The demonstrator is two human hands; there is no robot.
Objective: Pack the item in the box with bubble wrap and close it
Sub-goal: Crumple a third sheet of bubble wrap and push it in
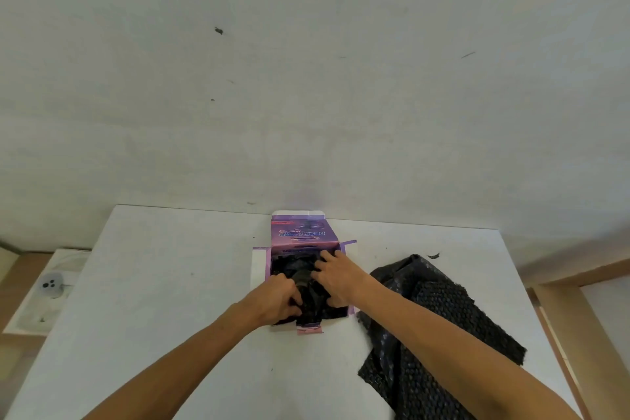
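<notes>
Head view: the purple box (308, 283) sits open near the far edge of the white tabletop (170, 300), its lid flap (301, 230) standing back. Both hands are inside it. The left hand (276, 300) curls its fingers around dark wrapped material; the right hand (335, 278) presses down with fingers spread. The item (303, 278) is in the box, largely hidden by black bubble wrap.

Judgement: the tucking-in step is under way. Next, the wrap must sit below the rim, then the flaps fold shut.

A spare bubble wrap sheet (439, 324) lies toward the right edge, under the right forearm, clear of the lid.
</notes>
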